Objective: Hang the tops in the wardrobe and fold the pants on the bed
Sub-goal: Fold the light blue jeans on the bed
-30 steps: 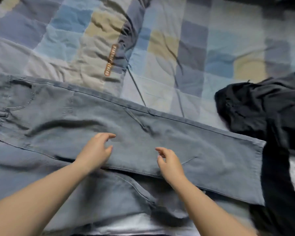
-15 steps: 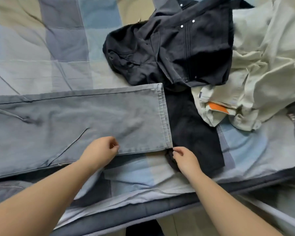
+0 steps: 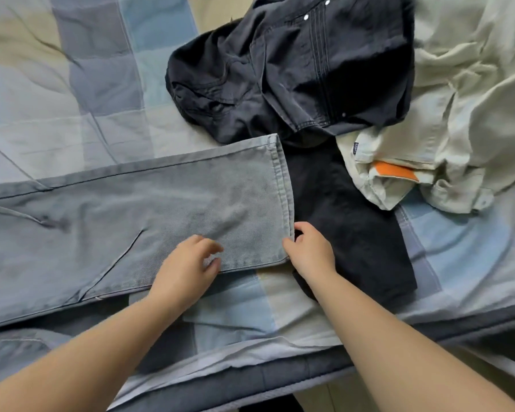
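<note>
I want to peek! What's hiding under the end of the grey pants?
The grey pants lie on the checked bedcover. Their hem edge overlaps a flat black garment. What else lies beneath is covered.
</note>
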